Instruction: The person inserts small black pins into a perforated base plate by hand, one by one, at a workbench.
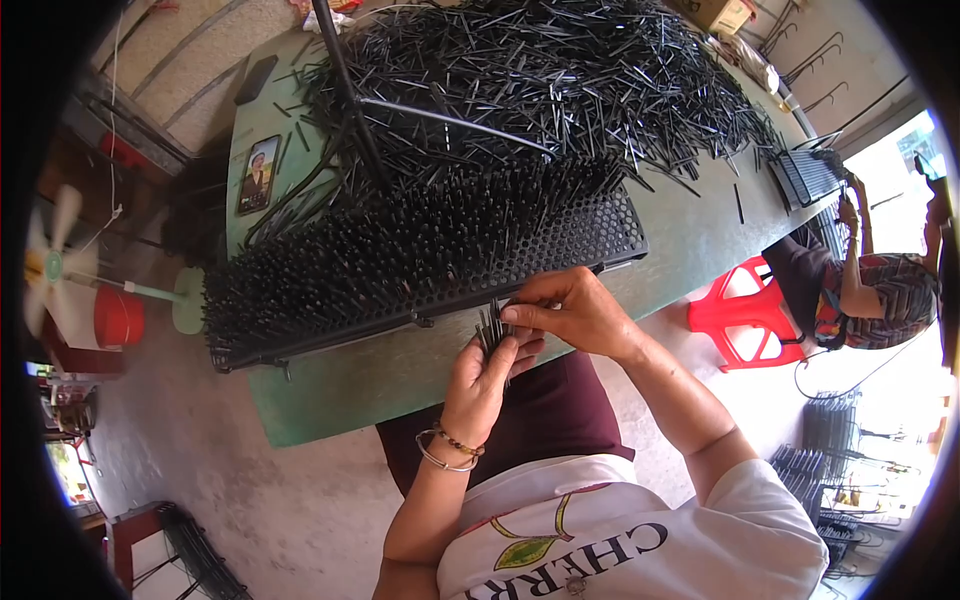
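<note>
Your left hand (478, 372) has its fingers curled around a small bundle of thin black sticks (489, 330), just before the long black perforated tray (598, 236) on the green desk (350, 377). Your right hand (580, 312) has thumb and fingers nearly together at the bundle's top; whether they grip one stick, I cannot tell.

Black rods (490, 332) partly hidden by left hand (478, 385).

White shirt (700, 548), green leaf print (525, 553); dark maroon trousers (545, 412); beaded bracelet (460, 444), silvery bangle (438, 461).
</note>
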{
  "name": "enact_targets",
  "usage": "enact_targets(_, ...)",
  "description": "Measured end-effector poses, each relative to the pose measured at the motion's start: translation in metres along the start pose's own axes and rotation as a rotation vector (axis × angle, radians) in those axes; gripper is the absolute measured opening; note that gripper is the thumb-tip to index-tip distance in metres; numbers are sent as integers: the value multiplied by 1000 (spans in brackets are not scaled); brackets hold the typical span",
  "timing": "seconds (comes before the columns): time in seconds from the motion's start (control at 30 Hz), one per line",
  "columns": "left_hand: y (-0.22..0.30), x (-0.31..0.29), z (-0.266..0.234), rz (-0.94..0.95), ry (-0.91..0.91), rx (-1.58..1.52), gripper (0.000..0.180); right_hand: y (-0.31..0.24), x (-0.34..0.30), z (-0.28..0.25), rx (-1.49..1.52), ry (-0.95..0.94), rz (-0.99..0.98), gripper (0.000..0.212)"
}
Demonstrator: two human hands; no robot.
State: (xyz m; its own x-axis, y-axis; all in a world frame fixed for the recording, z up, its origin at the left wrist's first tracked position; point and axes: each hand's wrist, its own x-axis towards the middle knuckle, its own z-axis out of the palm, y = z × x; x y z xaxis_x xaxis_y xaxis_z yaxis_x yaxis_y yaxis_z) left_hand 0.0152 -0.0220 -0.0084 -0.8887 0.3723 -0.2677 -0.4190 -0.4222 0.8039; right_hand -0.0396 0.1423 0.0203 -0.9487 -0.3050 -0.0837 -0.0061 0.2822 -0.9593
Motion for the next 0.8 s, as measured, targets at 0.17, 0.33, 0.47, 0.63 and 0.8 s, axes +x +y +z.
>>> enact_targets(0.17, -2, 3, -8, 24, 33, 219, 26, -7, -1, -6, -155, -52, -89, 20)
enact_targets(0.33, 6, 4, -14, 1, -43, 337, 25, -14, 3, -13, -242, -143, -165, 22)
enact_targets(0.47, 4, 5, -15, 69, -46, 337, 25, -19, 5, -14, -175, -182, -169, 18)
enact_targets(0.63, 11, 6, -11, 30, 49, -2, 31, -28, 11, -31, -225, 100, -289, 17)
enact_targets(0.8, 9, 1, -10, -157, -79, -121, 37, -32, 30, -39, -416, 211, -453, 10)
